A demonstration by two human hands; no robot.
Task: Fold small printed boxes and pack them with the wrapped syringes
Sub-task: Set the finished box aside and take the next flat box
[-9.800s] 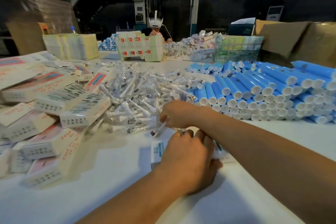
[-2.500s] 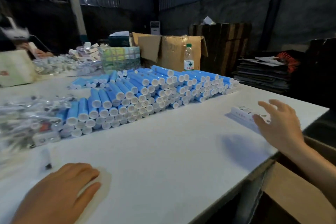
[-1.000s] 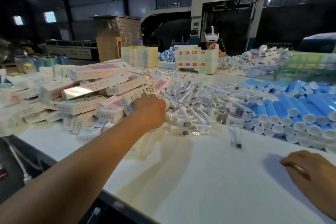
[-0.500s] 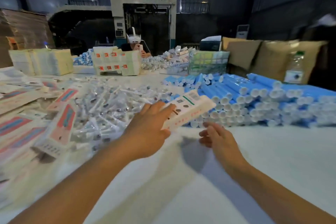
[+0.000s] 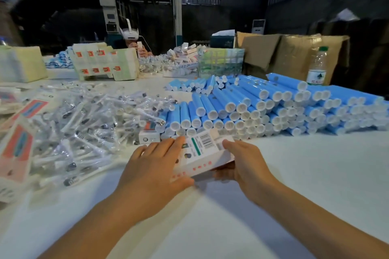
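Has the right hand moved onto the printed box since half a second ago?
Yes. The right hand now grips the printed box, closer to the blue tubes than before.

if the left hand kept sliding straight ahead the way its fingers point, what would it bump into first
Probably the stack of blue tubes with white caps just beyond the white printed box that the left hand holds; depth is unclear, and the box might arrive first.

Printed box (image 5: pixel 202 153): smooth white card, slight sheen. Wrapped syringes (image 5: pixel 84 124): glossy, crinkled clear plastic film. Blue tubes (image 5: pixel 263 107): smooth, white-capped plastic; surface (image 5: pixel 294 174): matt white.
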